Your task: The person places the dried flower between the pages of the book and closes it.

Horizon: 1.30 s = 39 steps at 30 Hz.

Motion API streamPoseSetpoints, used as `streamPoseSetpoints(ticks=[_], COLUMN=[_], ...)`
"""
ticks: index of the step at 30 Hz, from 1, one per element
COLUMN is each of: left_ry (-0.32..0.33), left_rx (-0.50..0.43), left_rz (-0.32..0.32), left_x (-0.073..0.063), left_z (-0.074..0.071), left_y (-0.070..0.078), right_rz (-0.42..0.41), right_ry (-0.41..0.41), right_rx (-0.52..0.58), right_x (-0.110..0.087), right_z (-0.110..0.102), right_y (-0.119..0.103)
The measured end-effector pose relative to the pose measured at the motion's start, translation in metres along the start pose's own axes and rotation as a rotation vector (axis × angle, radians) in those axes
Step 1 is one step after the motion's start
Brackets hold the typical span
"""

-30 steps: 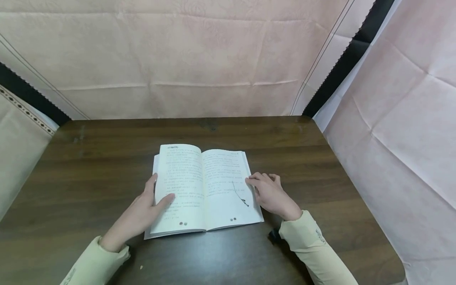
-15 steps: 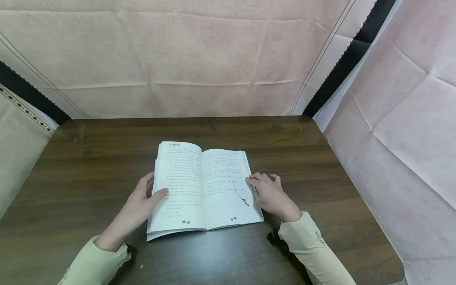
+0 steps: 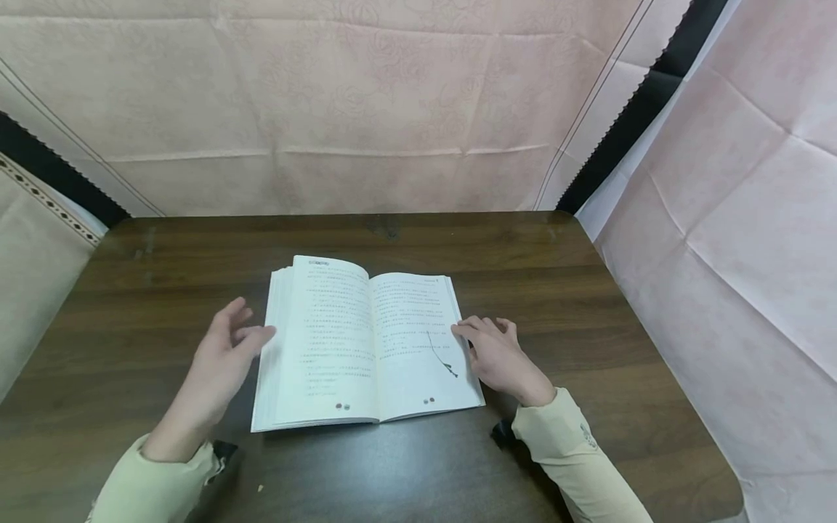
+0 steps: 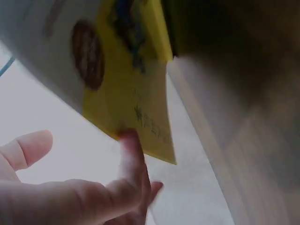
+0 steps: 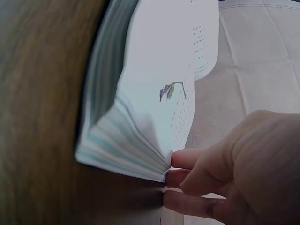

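Note:
An open book [image 3: 333, 349] lies on the dark wooden table, with printed text on both pages and a small plant drawing on the right one. My left hand [image 3: 222, 356] is beside the book's left edge, fingers loosely extended and thumb apart from them. In the left wrist view, a fingertip [image 4: 129, 138] overlaps the edge of the book's yellow cover [image 4: 126, 103]; whether it touches, I cannot tell. At the right edge, my right hand [image 3: 500, 359] pinches the pages of the book. The right wrist view has its fingers [image 5: 187, 158] at the fanned page edges [image 5: 124, 140].
The brown table [image 3: 196, 269] extends around the book. A pale cloth screen [image 3: 327, 109] rises behind the far edge, and another pale sheet [image 3: 732, 254] hangs at the right. A tiny pale speck [image 3: 260, 488] lies near the front.
My left hand has moved left, off the left page, and its thumb has left the paper. More page layers now spread at the book's left edge. The right hand stays in place.

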<state>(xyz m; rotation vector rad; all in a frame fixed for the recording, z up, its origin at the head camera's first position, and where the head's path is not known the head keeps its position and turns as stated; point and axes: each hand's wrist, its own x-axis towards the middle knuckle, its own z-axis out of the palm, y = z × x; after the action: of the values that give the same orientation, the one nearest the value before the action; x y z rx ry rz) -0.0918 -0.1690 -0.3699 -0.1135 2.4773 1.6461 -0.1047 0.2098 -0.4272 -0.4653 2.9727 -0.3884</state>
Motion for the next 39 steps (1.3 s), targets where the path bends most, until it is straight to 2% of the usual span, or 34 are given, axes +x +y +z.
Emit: streamPoseSetpoints(ticks=[2,6,9,12,16,21,24,26,28,29,32,34,36,38,39], left_ry=[0.018,-0.035,-0.078,-0.085,-0.109,-0.170,-0.238,-0.309,-0.392,-0.430,-0.564,-0.625,-0.659,-0.651,-0.647], left_rx=[-0.056,-0.133,-0.115,-0.080,-0.082,-0.161,-0.228,-0.215,-0.137,-0.085,0.140,0.317,0.500,0.662,0.714], left_rz=[-0.002,-0.009,-0.008,0.007,0.055,0.164,0.293,0.383,0.441,0.450,0.468,0.507,0.569,0.639,0.662], left_x=[0.000,0.000,0.000,0.000,0.000,0.001,0.006,0.010,0.012,0.013,0.013,0.012,0.010,0.008,0.007], left_z=[-0.003,-0.003,0.001,0.005,0.008,0.020,0.036,0.050,0.065,0.072,0.093,0.106,0.118,0.126,0.129], left_y=[0.000,0.003,0.008,0.012,0.016,0.026,0.030,0.032,0.034,0.035,0.033,0.028,0.022,0.016,0.014], right_rz=[0.002,-0.002,0.006,0.013,0.023,0.042,0.059,0.072,0.081,0.082,0.084,0.088,0.097,0.104,0.108], right_ry=[-0.009,-0.014,-0.012,-0.003,0.022,0.104,0.165,0.199,0.223,0.232,0.259,0.273,0.282,0.286,0.287], right_rx=[0.007,0.051,0.113,0.174,0.234,0.260,0.273,0.291,0.307,0.311,0.315,0.311,0.306,0.295,0.290], right_x=[0.000,-0.001,-0.003,-0.005,-0.007,-0.009,-0.011,-0.014,-0.016,-0.016,-0.019,-0.021,-0.022,-0.023,-0.023], right_z=[0.000,-0.002,-0.005,-0.009,-0.013,-0.023,-0.031,-0.036,-0.039,-0.040,-0.041,-0.041,-0.040,-0.039,-0.039], right_y=[0.001,0.003,0.006,0.010,0.015,0.025,0.032,0.036,0.039,0.040,0.041,0.041,0.041,0.042,0.044])
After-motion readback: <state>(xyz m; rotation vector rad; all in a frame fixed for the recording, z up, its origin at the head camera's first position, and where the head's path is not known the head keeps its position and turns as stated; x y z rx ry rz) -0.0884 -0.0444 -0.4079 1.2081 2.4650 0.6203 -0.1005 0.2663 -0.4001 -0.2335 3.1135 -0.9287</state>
